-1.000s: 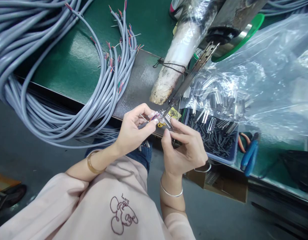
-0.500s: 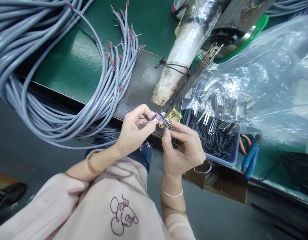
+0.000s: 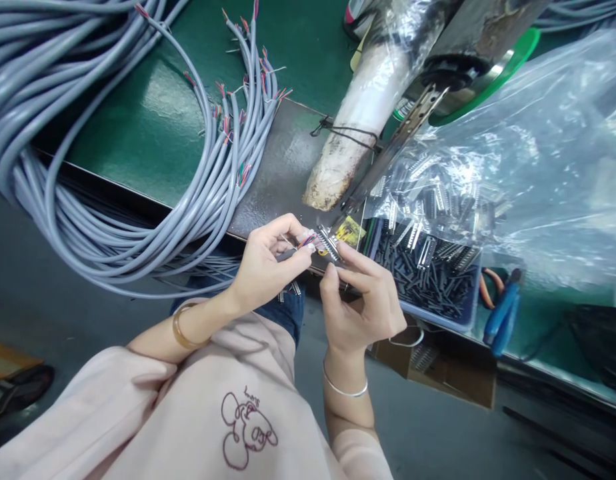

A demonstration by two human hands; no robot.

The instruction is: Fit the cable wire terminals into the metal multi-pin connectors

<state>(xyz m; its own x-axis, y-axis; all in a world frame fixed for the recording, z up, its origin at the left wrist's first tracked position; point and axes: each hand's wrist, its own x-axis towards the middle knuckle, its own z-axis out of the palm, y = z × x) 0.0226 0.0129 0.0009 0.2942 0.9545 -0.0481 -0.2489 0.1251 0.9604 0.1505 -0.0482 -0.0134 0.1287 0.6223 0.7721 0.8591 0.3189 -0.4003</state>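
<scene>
My left hand pinches a small bunch of coloured wires between thumb and fingertips. Just right of them, a metal connector with a row of pins is gripped at its lower end by the fingertips of my right hand. The wire ends lie close to the pins; whether they touch I cannot tell. Above the connector, the tip of a soldering iron in a stand points down toward it. A yellow piece lies behind the connector.
Bundled grey cables with stripped ends spread over the left. A blue tray holds black tubes and connectors, partly under a plastic bag. Blue-handled pliers lie at the bench edge. A white-wrapped tube hangs over the metal plate.
The connector has turned slightly and moved a little away from the iron's tip. Both hands have shifted slightly downward, still holding the wires and the connector.
</scene>
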